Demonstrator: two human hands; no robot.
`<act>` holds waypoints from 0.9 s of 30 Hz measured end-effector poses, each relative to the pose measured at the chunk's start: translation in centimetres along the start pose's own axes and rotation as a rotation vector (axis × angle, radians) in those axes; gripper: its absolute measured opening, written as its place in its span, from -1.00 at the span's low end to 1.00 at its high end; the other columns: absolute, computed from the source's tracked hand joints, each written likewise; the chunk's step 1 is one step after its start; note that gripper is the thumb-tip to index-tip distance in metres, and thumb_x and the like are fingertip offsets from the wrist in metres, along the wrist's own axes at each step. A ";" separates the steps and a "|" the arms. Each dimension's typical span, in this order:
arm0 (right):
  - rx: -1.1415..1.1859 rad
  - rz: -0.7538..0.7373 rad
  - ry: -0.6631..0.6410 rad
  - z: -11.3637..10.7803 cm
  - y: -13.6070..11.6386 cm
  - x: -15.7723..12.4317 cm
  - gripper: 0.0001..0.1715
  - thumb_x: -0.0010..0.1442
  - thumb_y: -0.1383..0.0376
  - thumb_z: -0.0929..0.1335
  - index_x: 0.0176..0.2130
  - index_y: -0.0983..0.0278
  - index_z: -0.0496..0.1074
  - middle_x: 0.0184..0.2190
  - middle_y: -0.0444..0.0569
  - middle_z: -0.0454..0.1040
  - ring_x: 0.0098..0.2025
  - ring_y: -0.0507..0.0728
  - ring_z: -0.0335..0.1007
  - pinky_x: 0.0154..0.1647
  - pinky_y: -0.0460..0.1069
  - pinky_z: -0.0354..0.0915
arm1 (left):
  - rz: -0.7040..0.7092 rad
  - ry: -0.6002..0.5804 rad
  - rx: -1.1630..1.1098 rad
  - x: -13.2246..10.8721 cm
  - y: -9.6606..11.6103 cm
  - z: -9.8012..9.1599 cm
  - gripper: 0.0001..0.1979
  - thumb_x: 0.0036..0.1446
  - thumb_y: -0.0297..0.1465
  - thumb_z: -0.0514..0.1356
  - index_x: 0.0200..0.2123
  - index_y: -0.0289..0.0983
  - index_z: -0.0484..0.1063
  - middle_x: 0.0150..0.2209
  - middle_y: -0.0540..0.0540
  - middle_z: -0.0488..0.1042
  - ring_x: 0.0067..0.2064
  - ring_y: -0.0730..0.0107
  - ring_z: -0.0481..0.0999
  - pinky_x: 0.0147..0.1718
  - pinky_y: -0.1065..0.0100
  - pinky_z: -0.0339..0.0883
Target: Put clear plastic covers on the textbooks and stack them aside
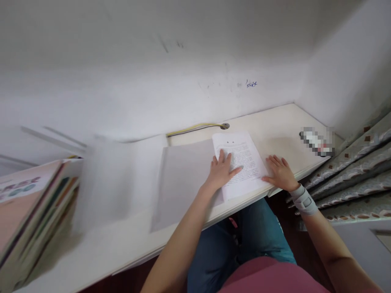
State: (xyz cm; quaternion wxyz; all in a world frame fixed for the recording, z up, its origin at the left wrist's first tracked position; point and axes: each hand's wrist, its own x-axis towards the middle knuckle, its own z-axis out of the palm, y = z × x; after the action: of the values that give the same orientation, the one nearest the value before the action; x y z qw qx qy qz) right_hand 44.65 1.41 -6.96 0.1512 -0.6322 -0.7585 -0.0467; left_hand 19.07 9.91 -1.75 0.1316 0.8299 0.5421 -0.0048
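A printed sheet of paper (241,160) lies on the white desk (128,240) near its front edge. My left hand (222,170) rests flat on the sheet's left part, fingers spread and open. My right hand (279,173) lies flat on the desk at the sheet's right edge, fingers stretched out; a grey wrist band sits on that wrist. A larger blank white sheet (183,183) lies under and to the left of the printed one.
A slanted stack of books (33,219) stands at the desk's left end. A yellow cable (192,128) runs along the wall to a hole. A blurred small object (317,141) lies at the right corner. Patterned fabric (354,179) hangs to the right.
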 end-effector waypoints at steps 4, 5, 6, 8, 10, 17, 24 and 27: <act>-0.005 0.009 -0.019 -0.1 0.0 0.0 -0.13 0.15 -0.13 0.28 0.23 0.37 0.18 0.23 0.23 0.22 0.29 0.33 0.05 0.25 0.27 -0.02 | -0.023 0.057 0.006 0.7 1.3 0.8 -0.09 0.13 0.17 -0.22 0.32 -0.39 -0.06 0.37 -0.40 -0.28 0.34 -0.33 -0.20 0.19 -0.10 -0.07; -0.007 0.010 -0.021 -0.1 0.0 0.1 -0.13 0.15 -0.13 0.28 0.23 0.37 0.18 0.23 0.23 0.21 0.29 0.32 0.05 0.25 0.27 -0.02 | -0.034 0.068 0.011 0.8 1.6 1.0 -0.09 0.13 0.17 -0.22 0.32 -0.38 -0.05 0.37 -0.39 -0.28 0.34 -0.35 -0.21 0.19 -0.12 -0.07; -0.009 0.010 -0.022 -0.1 0.0 0.1 -0.12 0.15 -0.13 0.27 0.23 0.37 0.18 0.24 0.23 0.21 0.29 0.33 0.05 0.25 0.27 -0.02 | -0.045 0.076 0.016 0.8 1.9 1.1 -0.10 0.13 0.17 -0.22 0.32 -0.37 -0.04 0.38 -0.38 -0.28 0.33 -0.36 -0.22 0.18 -0.13 -0.06; -0.008 0.008 -0.022 0.0 0.1 0.0 -0.12 0.16 -0.14 0.26 0.23 0.38 0.18 0.24 0.23 0.21 0.29 0.33 0.05 0.25 0.27 -0.03 | -0.063 0.083 0.030 0.9 2.2 1.3 -0.12 0.15 0.15 -0.21 0.32 -0.38 -0.03 0.38 -0.37 -0.28 0.33 -0.38 -0.25 0.18 -0.15 -0.07; -0.005 0.006 -0.021 0.0 0.2 0.0 -0.12 0.17 -0.15 0.24 0.24 0.38 0.17 0.24 0.23 0.20 0.29 0.33 0.05 0.25 0.27 -0.03 | -0.085 0.079 0.051 0.8 2.5 1.4 -0.14 0.17 0.12 -0.19 0.31 -0.42 -0.03 0.37 -0.39 -0.28 0.33 -0.38 -0.27 0.19 -0.16 -0.08; -0.020 0.017 -0.042 -0.2 0.0 0.1 -0.09 0.19 -0.17 0.19 0.23 0.44 0.17 0.25 0.26 0.18 0.30 0.33 0.03 0.25 0.27 -0.03 | -0.112 0.071 0.051 1.1 3.7 1.5 -0.19 0.20 0.06 -0.14 0.31 -0.42 0.00 0.38 -0.36 -0.26 0.34 -0.37 -0.29 0.19 -0.24 -0.13; -0.035 -0.011 -0.039 -0.1 0.4 0.0 -0.15 0.22 -0.13 0.18 0.19 0.45 0.22 0.25 0.31 0.16 0.29 0.33 0.03 0.23 0.27 0.00 | -0.042 0.111 -0.136 0.0 1.7 0.9 -0.17 0.21 0.08 -0.19 0.35 -0.37 -0.19 0.37 -0.35 -0.25 0.36 -0.14 -0.25 0.22 -0.11 -0.08; -0.037 -0.020 -0.037 0.2 1.2 -0.2 -0.23 0.24 -0.08 0.18 0.16 0.43 0.26 0.24 0.30 0.18 0.29 0.32 0.04 0.22 0.27 0.02 | -0.141 0.219 -0.066 -2.4 -2.7 0.8 -0.18 0.22 0.05 -0.18 0.34 -0.41 -0.15 0.37 -0.38 -0.22 0.36 -0.16 -0.23 0.21 -0.13 -0.08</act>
State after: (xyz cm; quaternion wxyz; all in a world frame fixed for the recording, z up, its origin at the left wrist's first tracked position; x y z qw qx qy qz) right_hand 45.81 1.52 -7.40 0.1250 -0.6280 -0.7664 -0.0505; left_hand 15.82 8.61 -2.73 0.0980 0.7805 0.6102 0.0944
